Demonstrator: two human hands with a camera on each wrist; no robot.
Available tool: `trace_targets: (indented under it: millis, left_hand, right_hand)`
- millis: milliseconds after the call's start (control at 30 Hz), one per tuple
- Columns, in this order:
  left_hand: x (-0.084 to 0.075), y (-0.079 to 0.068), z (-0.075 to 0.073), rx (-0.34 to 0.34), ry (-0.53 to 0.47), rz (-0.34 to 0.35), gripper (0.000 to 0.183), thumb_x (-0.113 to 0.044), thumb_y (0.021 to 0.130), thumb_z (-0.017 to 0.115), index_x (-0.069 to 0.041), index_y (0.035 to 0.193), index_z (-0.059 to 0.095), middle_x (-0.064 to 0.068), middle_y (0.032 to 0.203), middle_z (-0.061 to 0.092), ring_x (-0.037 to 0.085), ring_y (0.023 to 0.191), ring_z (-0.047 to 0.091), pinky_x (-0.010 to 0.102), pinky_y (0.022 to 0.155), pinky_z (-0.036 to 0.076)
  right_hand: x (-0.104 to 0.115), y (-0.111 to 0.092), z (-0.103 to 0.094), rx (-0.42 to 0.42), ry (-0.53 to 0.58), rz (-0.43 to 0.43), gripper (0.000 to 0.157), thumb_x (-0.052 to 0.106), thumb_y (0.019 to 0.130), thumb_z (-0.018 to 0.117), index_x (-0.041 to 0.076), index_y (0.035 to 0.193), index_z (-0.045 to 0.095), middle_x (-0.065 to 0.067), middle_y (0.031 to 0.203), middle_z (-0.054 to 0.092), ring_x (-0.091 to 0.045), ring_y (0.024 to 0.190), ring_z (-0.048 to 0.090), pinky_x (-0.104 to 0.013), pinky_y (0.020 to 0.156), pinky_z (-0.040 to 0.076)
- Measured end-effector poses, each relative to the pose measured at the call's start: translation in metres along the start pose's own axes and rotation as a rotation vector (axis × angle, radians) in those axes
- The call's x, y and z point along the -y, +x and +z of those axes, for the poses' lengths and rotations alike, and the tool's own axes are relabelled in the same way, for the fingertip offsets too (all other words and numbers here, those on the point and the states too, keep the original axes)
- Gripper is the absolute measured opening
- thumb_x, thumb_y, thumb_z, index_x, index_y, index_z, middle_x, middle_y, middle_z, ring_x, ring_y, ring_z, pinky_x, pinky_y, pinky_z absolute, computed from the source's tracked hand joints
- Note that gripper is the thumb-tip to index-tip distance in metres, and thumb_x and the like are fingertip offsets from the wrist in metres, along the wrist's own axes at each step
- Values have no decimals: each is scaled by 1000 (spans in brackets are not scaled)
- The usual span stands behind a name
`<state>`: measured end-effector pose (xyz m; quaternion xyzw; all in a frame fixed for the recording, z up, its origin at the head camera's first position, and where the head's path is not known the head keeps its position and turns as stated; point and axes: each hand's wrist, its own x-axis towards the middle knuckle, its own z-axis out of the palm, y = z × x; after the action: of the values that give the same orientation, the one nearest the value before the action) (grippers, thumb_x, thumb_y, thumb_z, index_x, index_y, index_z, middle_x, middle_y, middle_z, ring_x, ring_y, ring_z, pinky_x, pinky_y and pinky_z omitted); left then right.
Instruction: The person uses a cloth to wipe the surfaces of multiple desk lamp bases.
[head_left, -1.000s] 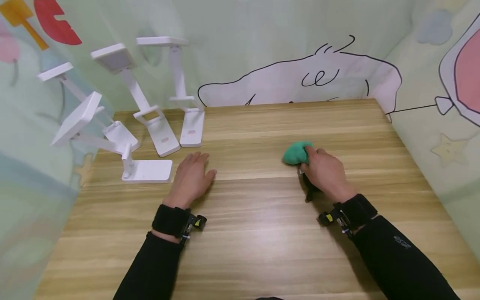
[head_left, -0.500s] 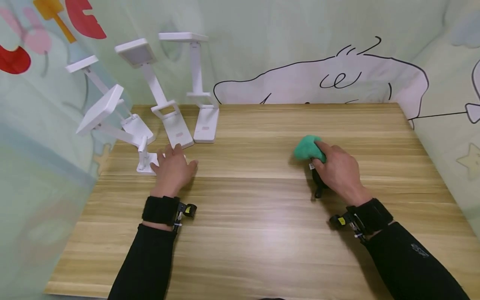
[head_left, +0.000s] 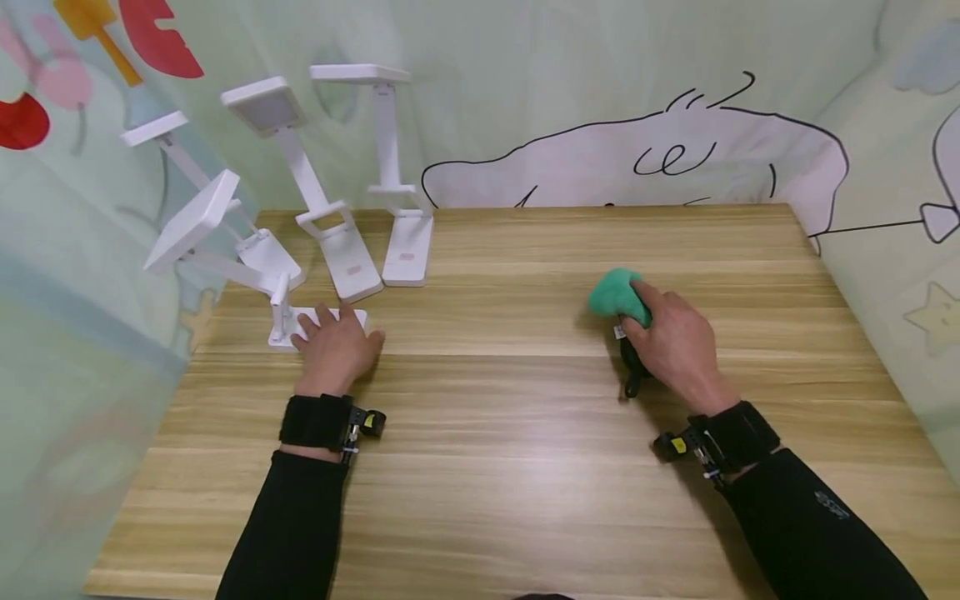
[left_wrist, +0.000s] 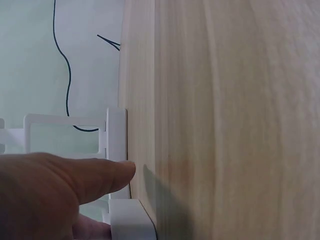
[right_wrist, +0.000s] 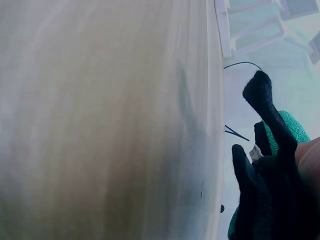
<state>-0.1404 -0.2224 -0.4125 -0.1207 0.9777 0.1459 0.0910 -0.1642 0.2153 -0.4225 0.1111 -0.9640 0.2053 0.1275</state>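
Note:
My left hand (head_left: 337,350) lies with its fingers spread over the white base (head_left: 281,337) of the nearest desk lamp (head_left: 197,218). In the left wrist view the thumb (left_wrist: 102,175) stretches out straight just above that base (left_wrist: 131,220); the other fingers are mostly hidden. My right hand (head_left: 678,346) pinches a small plush toy (head_left: 617,293) between thumb and fingers, at the right of the table. The toy has a rounded green part and black limbs with a small white tag. Its thin black limbs (right_wrist: 272,115) hang down in the right wrist view.
Three more white desk lamps stand behind at the left back: a right one (head_left: 387,150), a middle one (head_left: 303,171) and a left one (head_left: 183,162). Beyond the wooden table (head_left: 487,433) hangs a printed curtain (head_left: 540,92).
My left hand has moved left from beside the nearest lamp's base onto it. My right hand still holds the plush toy, now slightly raised. The head view has shifted a little.

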Motion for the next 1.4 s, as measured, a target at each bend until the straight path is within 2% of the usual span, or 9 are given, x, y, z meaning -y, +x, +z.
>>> trace_targets:
  millis: [300,533,833,1067,1200,1400]
  left_hand:
    - [-3,-6,-1,-5,1,22,65,-26,90,52,9,142,35,42,144,24,64,131,13,78,99,19]
    - [-14,-12,0,23,19,44,63,-25,92,50,8,142,34,41,144,25,63,132,13,77,100,19]
    - [-33,-24,9,22,69,136,63,-31,94,53,5,142,37,39,146,27,61,131,18,76,100,23]
    - [-48,-31,16,30,104,209,62,-31,95,54,2,145,36,37,149,25,59,134,17,74,103,23]
    - [-57,-33,21,36,113,268,60,-29,95,54,0,145,38,36,150,26,57,135,16,73,104,23]
    - [-72,-32,26,51,130,363,59,-25,93,56,-3,145,39,33,150,29,55,137,17,71,105,22]
  right_hand:
    - [1,0,2,-3,14,12,53,22,90,61,5,139,51,-28,100,64,-36,77,59,-54,57,48]
    - [2,-1,2,12,16,30,53,23,90,61,6,139,51,-27,100,64,-35,77,59,-53,57,48]
    - [1,-1,0,16,20,61,54,24,90,61,6,139,50,-26,99,64,-34,76,58,-51,56,47]
    - [1,2,-3,-24,13,88,55,22,89,61,7,141,49,-22,86,61,-31,67,52,-43,48,39]
    - [-1,3,-6,-60,13,109,55,22,91,59,9,143,47,-22,85,59,-33,68,51,-45,49,39]
    - [-3,3,-8,-126,24,88,53,29,94,61,10,142,48,-19,80,57,-33,68,52,-49,52,41]
